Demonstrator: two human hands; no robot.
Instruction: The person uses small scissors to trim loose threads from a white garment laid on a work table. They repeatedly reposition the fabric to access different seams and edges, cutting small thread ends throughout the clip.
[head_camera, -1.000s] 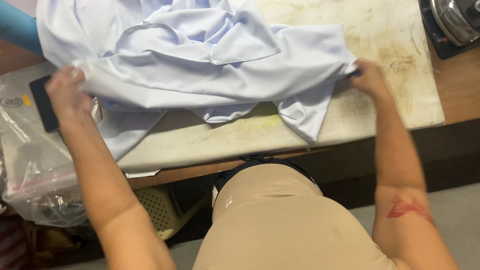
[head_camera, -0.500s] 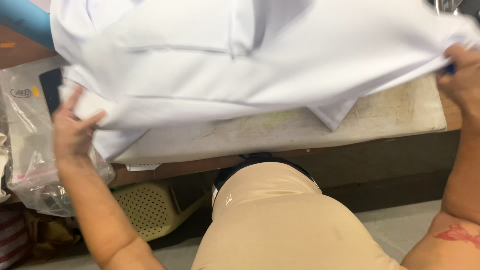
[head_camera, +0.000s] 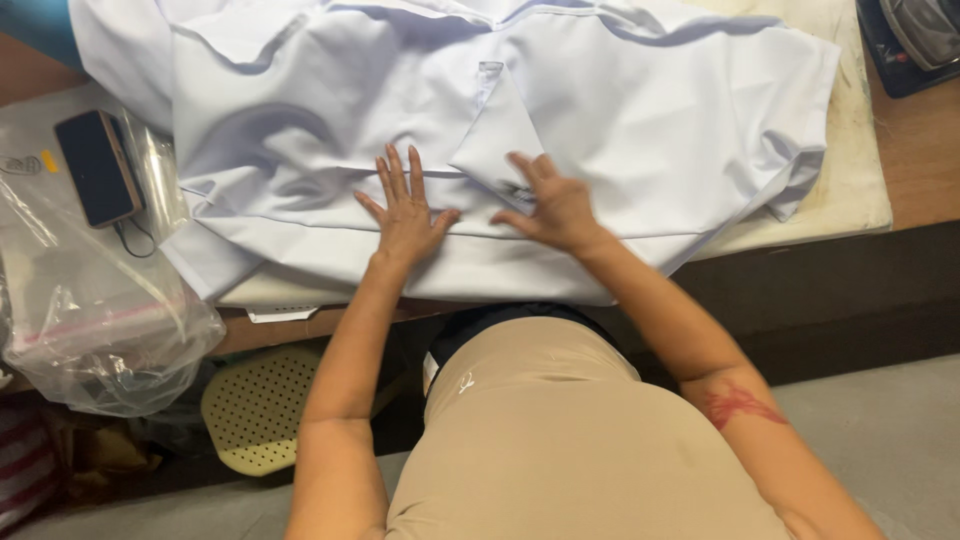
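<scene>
A white garment (head_camera: 620, 130) lies spread over the padded ironing board (head_camera: 850, 170), being smoothed flat. Left hand (head_camera: 405, 215) presses open, fingers splayed, near its front hem; right hand (head_camera: 555, 205) rests open just beside. A dark phone (head_camera: 97, 165) sits left of the garment.

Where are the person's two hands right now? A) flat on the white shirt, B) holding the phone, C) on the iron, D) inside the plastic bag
A: the left hand and the right hand both lie flat, fingers spread, on the white shirt that is spread over the padded board, while the phone lies apart at the side.
</scene>
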